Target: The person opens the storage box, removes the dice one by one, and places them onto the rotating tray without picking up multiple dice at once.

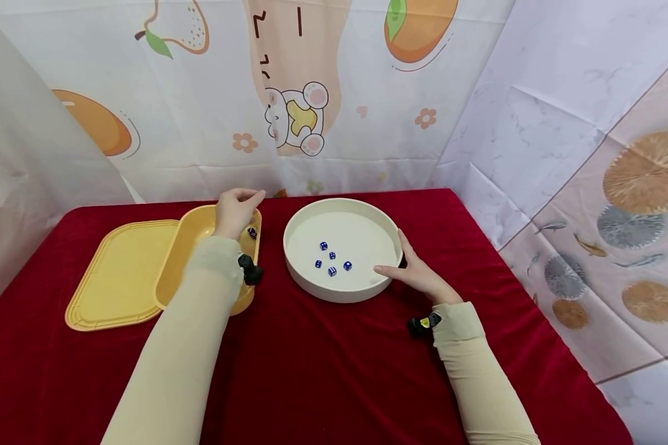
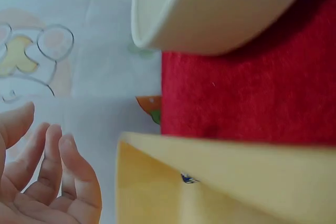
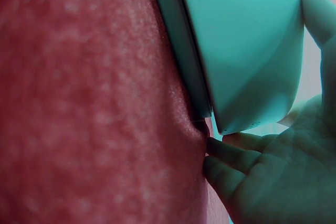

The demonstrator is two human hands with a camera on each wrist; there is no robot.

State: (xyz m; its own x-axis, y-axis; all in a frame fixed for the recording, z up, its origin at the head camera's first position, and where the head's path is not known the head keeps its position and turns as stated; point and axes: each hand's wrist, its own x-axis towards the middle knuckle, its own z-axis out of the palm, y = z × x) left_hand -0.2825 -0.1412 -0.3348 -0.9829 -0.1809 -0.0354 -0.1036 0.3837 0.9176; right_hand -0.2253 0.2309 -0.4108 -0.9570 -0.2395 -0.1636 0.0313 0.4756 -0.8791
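Observation:
Several blue dice (image 1: 332, 255) lie in the front half of a round off-white tray (image 1: 342, 293). My right hand (image 1: 420, 276) holds the tray's right side, thumb over the rim and fingers low on the outer wall, as the right wrist view shows. My left hand (image 1: 235, 213) hovers over the far end of a yellow plastic box (image 1: 169, 272). Its fingers are loosely bent, and in the left wrist view nothing shows between them. Inside the box, by its right wall, is another blue die (image 1: 252, 233), partly seen in the left wrist view. My left forearm hides much of the box.
A flat yellow lid (image 1: 122, 272) lies left of the box, whose edge overlaps it. Red cloth (image 1: 323, 364) covers the table. A patterned curtain (image 1: 200, 123) hangs along the back edge, with another (image 1: 568, 185) at the right.

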